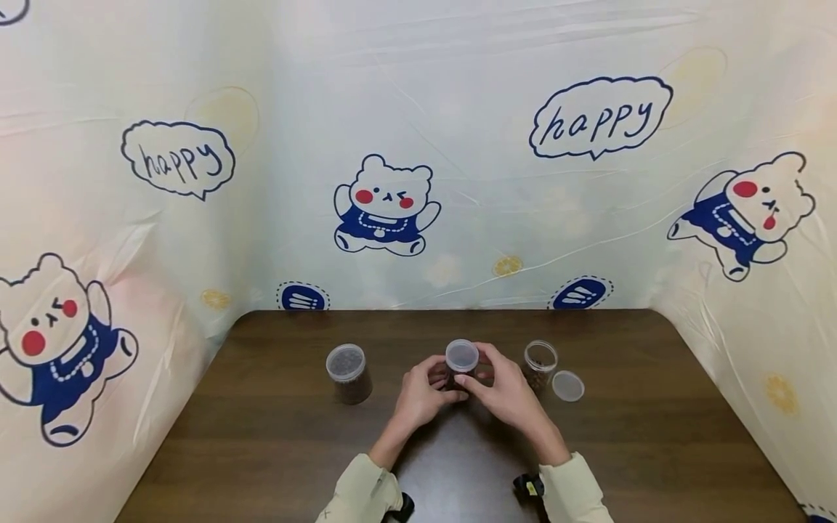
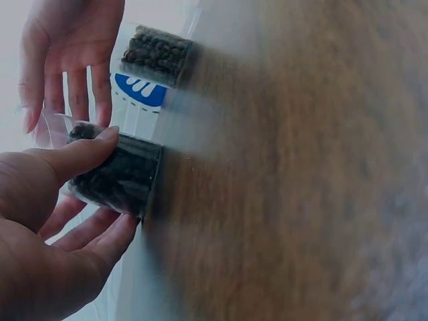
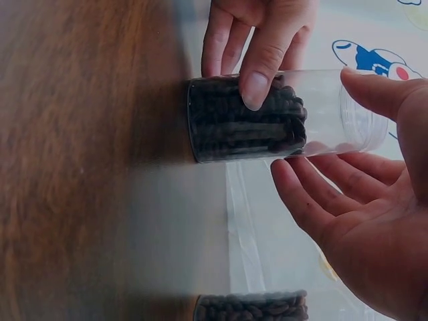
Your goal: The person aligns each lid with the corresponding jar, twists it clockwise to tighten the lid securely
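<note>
In the head view a clear jar [image 1: 461, 357] with a translucent lid stands at the middle of the table, between both hands. Dark beans [image 3: 244, 117] fill its lower part. My left hand [image 1: 421, 394] grips the jar low down, thumb on one side and fingers on the other. Higher up, by the lid, my right hand [image 1: 508, 388] holds the same jar between thumb and fingers. Just right of that hand is a second clear jar [image 1: 540, 356], uncovered, with brown beans inside. A loose round lid [image 1: 567, 386] lies flat beside it.
A third jar [image 1: 349, 374], lidded and holding dark contents, stands on the left of the brown wooden table [image 1: 261, 450]. Behind the table hangs a printed cloth [image 1: 484, 218] with bears and the word "happy".
</note>
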Demonstrator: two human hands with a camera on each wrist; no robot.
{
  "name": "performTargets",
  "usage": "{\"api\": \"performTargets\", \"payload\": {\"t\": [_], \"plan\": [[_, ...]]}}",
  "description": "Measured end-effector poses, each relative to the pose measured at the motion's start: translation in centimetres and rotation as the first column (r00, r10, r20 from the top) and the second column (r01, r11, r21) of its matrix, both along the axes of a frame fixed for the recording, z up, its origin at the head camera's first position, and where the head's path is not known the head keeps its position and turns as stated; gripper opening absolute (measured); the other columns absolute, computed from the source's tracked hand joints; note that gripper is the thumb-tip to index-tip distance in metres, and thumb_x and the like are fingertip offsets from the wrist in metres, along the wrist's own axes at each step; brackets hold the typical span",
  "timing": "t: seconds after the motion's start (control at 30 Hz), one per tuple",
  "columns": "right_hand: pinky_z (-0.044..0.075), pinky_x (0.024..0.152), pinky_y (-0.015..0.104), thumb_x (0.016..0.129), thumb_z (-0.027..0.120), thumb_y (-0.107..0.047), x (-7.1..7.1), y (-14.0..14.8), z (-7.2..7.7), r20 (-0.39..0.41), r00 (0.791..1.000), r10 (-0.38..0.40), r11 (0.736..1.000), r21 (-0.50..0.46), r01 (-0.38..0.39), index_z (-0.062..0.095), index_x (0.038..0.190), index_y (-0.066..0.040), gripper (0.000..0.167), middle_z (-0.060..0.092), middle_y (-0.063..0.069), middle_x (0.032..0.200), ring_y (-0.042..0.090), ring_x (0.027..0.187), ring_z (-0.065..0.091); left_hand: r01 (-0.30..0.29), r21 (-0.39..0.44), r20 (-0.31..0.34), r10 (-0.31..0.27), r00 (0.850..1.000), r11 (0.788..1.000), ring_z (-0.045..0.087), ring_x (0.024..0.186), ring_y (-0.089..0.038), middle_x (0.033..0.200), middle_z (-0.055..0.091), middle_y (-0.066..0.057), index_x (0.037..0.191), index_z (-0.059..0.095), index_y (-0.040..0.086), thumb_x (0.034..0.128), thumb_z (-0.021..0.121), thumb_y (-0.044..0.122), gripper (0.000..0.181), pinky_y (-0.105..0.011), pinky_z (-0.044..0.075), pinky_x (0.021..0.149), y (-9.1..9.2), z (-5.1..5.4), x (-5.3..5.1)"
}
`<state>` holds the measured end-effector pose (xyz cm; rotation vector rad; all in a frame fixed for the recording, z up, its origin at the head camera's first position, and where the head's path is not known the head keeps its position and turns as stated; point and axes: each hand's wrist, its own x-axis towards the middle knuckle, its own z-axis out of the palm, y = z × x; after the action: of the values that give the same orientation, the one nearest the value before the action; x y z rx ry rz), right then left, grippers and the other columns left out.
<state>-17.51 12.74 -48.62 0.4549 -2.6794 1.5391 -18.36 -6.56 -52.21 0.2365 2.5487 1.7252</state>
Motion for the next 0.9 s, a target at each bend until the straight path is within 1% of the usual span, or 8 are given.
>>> {"api": "performTargets", "payload": {"t": [0.2, 0.3, 0.47, 0.53, 0.63, 0.73, 0.8, 0.9], "plan": [[0.061, 0.099, 0.042, 0.095, 0.081, -0.027, -0.2, 0.0, 0.0, 0.0, 1.0, 0.003, 1.0, 0.0, -0.003, 0.056, 0.146, -0.018, 0.057, 0.07, 0.009, 0.136, 0.026, 0.122, 0.07, 0.01, 0.009, -0.018, -0.009, 1.0, 1.0, 0.072, 0.121, -0.03, 0.126, 0.075, -0.016, 0.132, 0.068, 0.01, 0.0789, 0.094, 0.015, 0.059, -0.038, 0.06, 0.1, 0.0, -0.1, -0.2], [0.061, 0.098, 0.043, 0.094, 0.081, -0.026, -0.2, 0.1, 0.1, 0.001, 1.0, -0.001, 1.0, -0.001, 0.001, 0.057, 0.145, -0.018, 0.058, 0.071, 0.009, 0.135, 0.026, 0.12, 0.07, 0.014, 0.011, -0.011, -0.014, 1.0, 1.0, 0.072, 0.122, -0.029, 0.126, 0.075, -0.015, 0.133, 0.068, 0.011, 0.0791, 0.094, 0.015, 0.06, -0.038, 0.06, 0.101, 0.0, -0.1, -0.3], [0.061, 0.098, 0.045, 0.092, 0.083, -0.024, -0.2, 0.1, 0.1, 0.004, 1.0, 0.008, 1.0, -0.003, -0.007, 0.056, 0.146, -0.016, 0.06, 0.071, 0.009, 0.132, 0.025, 0.119, 0.07, 0.017, -0.01, -0.022, -0.017, 1.0, 1.0, 0.072, 0.121, -0.029, 0.126, 0.075, -0.015, 0.136, 0.065, 0.008, 0.0793, 0.093, 0.014, 0.063, -0.039, 0.061, 0.101, 0.1, -0.1, -0.2], [0.061, 0.098, 0.045, 0.092, 0.083, -0.024, -0.1, 0.1, 0.2, 0.007, 1.0, 0.009, 1.0, 0.002, -0.009, 0.054, 0.148, -0.015, 0.064, 0.07, 0.01, 0.133, 0.025, 0.12, 0.07, 0.012, -0.036, -0.032, -0.013, 0.999, 0.999, 0.072, 0.121, -0.029, 0.126, 0.074, -0.015, 0.136, 0.065, 0.008, 0.0791, 0.094, 0.015, 0.064, -0.04, 0.061, 0.101, 0.1, 0.0, 0.0], [0.061, 0.099, 0.045, 0.092, 0.084, -0.026, 0.1, 0.1, 0.5, -0.002, 1.0, 0.004, 1.0, 0.021, -0.004, 0.05, 0.151, -0.013, 0.069, 0.069, 0.011, 0.136, 0.026, 0.121, 0.069, -0.014, -0.087, -0.044, 0.01, 0.999, 0.996, 0.07, 0.121, -0.03, 0.128, 0.072, -0.014, 0.136, 0.064, 0.009, 0.0785, 0.095, 0.021, 0.067, -0.043, 0.06, 0.101, 0.2, 0.4, 0.3], [0.061, 0.099, 0.045, 0.091, 0.084, -0.027, 0.4, 0.2, 1.0, -0.039, 0.999, 0.001, 0.999, 0.042, 0.001, 0.048, 0.152, -0.01, 0.073, 0.068, 0.011, 0.136, 0.026, 0.12, 0.069, -0.047, -0.125, -0.071, 0.038, 0.997, 0.991, 0.067, 0.122, -0.031, 0.13, 0.067, -0.016, 0.138, 0.062, 0.008, 0.0771, 0.096, 0.028, 0.072, -0.046, 0.06, 0.1, 0.3, 1.1, 0.7], [0.061, 0.098, 0.045, 0.091, 0.084, -0.026, 0.6, 0.3, 1.5, -0.075, 0.997, 0.002, 0.998, 0.061, 0.002, 0.049, 0.151, -0.009, 0.072, 0.068, 0.011, 0.134, 0.025, 0.118, 0.069, -0.069, -0.125, -0.076, 0.06, 0.995, 0.99, 0.064, 0.123, -0.031, 0.132, 0.062, -0.016, 0.14, 0.059, 0.009, 0.0765, 0.096, 0.031, 0.077, -0.047, 0.06, 0.1, 0.5, 1.7, 1.0], [0.061, 0.096, 0.044, 0.09, 0.085, -0.023, 1.0, 0.4, 2.2, -0.13, 0.992, 0.002, 0.997, 0.082, 0.009, 0.05, 0.149, -0.008, 0.07, 0.066, 0.012, 0.134, 0.025, 0.116, 0.07, -0.093, -0.121, -0.118, 0.079, 0.99, 0.988, 0.061, 0.124, -0.033, 0.137, 0.058, -0.018, 0.143, 0.055, 0.009, 0.0772, 0.095, 0.029, 0.08, -0.048, 0.059, 0.1, 0.9, 2.8, 1.5]]}}
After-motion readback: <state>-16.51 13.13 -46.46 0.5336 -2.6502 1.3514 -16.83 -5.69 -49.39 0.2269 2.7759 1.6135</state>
